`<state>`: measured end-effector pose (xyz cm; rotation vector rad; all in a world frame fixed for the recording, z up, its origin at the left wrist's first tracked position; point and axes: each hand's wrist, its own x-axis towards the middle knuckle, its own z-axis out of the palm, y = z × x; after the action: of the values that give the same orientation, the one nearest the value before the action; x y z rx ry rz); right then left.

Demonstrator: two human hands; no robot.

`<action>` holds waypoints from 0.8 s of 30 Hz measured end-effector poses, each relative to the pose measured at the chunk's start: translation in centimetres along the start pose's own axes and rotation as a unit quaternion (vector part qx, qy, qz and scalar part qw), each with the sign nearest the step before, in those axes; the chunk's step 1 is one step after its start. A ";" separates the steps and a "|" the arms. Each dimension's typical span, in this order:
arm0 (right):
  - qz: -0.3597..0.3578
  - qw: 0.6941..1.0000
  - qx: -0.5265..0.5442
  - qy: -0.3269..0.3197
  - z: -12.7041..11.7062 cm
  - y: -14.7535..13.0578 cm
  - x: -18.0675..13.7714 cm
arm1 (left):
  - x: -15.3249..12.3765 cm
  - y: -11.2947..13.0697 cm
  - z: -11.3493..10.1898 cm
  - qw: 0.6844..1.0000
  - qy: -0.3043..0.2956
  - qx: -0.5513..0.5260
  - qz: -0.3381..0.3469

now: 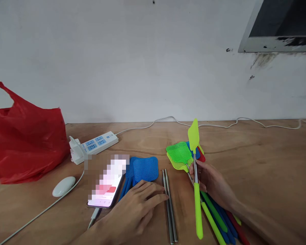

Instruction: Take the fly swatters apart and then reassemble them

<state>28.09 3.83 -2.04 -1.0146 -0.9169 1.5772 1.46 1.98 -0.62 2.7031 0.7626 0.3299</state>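
My right hand (214, 180) is closed round the metal shaft of a yellow-green fly swatter (198, 207), which stands nearly upright with its head turned partly edge-on. Beneath it lies a pile of fly swatters with green (180, 153), blue and red heads, their handles pointing toward me. My left hand (140, 206) rests low with its fingers stretched out, the fingertips at two slim metal rods (169, 207) lying side by side. Beyond that hand are blue fly swatters (146, 168), their handles partly hidden by the hand and the phone.
A lit phone (109, 183) with a charging cable lies left of the blue swatters. Behind it is a white power strip (99, 143), its cord running along the wall. A white mouse (64, 186) and a red plastic bag (28, 143) occupy the left side of the wooden table (265, 163).
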 end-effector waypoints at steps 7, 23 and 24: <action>-0.006 0.998 -0.005 -0.069 0.2 -0.4 -0.2 | -0.2 0.0 0.2 0.998 0.048 -0.041 -0.027; 0.010 0.996 0.012 -0.093 0.6 -0.4 -0.8 | -0.3 0.7 1.0 0.934 0.090 -0.287 -0.194; 0.010 0.995 0.013 -0.096 0.6 -0.4 -0.8 | -0.4 0.6 1.1 0.927 0.088 -0.306 -0.199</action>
<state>27.76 3.06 -1.33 -0.8673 -1.0169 1.7205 1.79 1.01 -1.49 1.9047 1.0291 0.5993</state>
